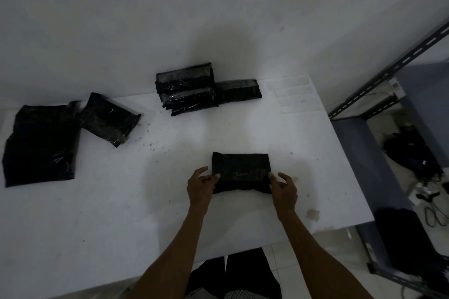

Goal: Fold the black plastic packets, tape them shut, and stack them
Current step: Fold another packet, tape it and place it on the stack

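Note:
A black plastic packet point(241, 169) lies on the white table point(121, 213) in front of me, its upper flap folded over. My left hand point(201, 185) pinches its left edge and my right hand point(283, 189) pinches its right edge. A stack of taped black packets point(187, 88) stands against the wall at the back, with one more taped packet point(238, 91) beside it on the right. At the far left lie a large flat black packet point(41, 145) and a smaller one point(109, 119) leaning against it. Strips of clear tape point(291, 93) are stuck at the table's back right.
A grey slotted metal shelf point(379, 73) stands right of the table, with dark bags and cables point(413, 153) on the floor beneath. The wall rises directly behind the table. Small specks and a brownish stain point(313, 214) mark the tabletop.

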A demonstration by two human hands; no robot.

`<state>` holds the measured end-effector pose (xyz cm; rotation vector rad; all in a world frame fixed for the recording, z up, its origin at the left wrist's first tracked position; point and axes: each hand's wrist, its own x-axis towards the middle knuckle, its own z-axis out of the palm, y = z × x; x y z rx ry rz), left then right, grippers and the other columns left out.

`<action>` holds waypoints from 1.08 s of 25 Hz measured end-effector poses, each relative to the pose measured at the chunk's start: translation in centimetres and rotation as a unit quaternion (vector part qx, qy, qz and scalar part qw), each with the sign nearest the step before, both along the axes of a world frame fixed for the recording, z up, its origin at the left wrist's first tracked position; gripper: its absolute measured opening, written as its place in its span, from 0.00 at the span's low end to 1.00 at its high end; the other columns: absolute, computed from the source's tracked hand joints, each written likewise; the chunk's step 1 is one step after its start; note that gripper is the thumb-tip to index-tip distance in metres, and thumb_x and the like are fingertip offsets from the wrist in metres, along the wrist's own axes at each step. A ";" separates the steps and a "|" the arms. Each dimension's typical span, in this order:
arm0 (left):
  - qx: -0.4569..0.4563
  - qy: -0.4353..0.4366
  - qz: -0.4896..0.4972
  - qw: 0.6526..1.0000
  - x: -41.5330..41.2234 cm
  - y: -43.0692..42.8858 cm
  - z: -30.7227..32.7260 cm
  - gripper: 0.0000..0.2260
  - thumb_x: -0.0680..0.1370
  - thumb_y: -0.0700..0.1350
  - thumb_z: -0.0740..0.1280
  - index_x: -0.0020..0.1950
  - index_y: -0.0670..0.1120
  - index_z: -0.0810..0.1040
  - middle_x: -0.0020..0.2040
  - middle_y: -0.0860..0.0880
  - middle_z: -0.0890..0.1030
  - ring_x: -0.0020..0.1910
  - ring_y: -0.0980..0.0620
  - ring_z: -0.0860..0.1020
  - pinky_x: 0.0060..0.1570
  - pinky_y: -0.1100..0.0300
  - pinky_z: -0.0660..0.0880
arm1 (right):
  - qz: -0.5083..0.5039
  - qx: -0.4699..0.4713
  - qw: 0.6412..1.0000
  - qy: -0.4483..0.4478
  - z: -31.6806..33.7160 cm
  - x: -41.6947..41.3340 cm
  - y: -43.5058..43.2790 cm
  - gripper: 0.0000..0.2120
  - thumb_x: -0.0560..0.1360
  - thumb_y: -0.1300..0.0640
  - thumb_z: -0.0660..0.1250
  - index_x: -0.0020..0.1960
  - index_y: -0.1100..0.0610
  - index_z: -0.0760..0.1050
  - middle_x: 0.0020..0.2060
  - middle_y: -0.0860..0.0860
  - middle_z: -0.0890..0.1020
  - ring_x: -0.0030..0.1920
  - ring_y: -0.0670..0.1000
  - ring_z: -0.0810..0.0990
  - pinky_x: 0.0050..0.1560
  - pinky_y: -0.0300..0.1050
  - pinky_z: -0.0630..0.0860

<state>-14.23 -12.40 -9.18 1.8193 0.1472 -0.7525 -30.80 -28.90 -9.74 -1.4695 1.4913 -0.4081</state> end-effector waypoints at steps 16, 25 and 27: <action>0.004 0.006 -0.006 1.000 -0.6 0.2 -0.2 0.23 0.71 0.42 0.78 0.65 0.43 0.77 0.54 0.42 0.83 0.51 0.47 0.81 0.55 0.51 0.80 | 0.023 -0.144 0.988 0.056 -0.1 0.6 0.8 0.15 0.76 0.57 0.71 0.61 0.55 0.76 0.54 0.54 0.82 0.55 0.55 0.80 0.57 0.52 0.78; 0.027 -0.046 -0.018 0.998 -1.3 -0.1 0.2 0.21 0.72 0.42 0.76 0.64 0.43 0.78 0.53 0.42 0.83 0.47 0.50 0.81 0.48 0.58 0.79 | 0.455 -0.428 0.760 0.179 -0.7 0.7 2.9 0.19 0.71 0.60 0.76 0.60 0.59 0.79 0.59 0.56 0.81 0.59 0.57 0.79 0.60 0.52 0.75; 0.079 -0.171 -0.062 0.980 -2.2 -0.1 0.2 0.19 0.74 0.42 0.75 0.63 0.43 0.77 0.56 0.42 0.81 0.51 0.49 0.79 0.52 0.57 0.78 | 0.459 -0.420 0.760 0.189 -0.7 0.6 3.1 0.18 0.72 0.58 0.74 0.61 0.59 0.79 0.59 0.56 0.81 0.59 0.56 0.79 0.60 0.53 0.75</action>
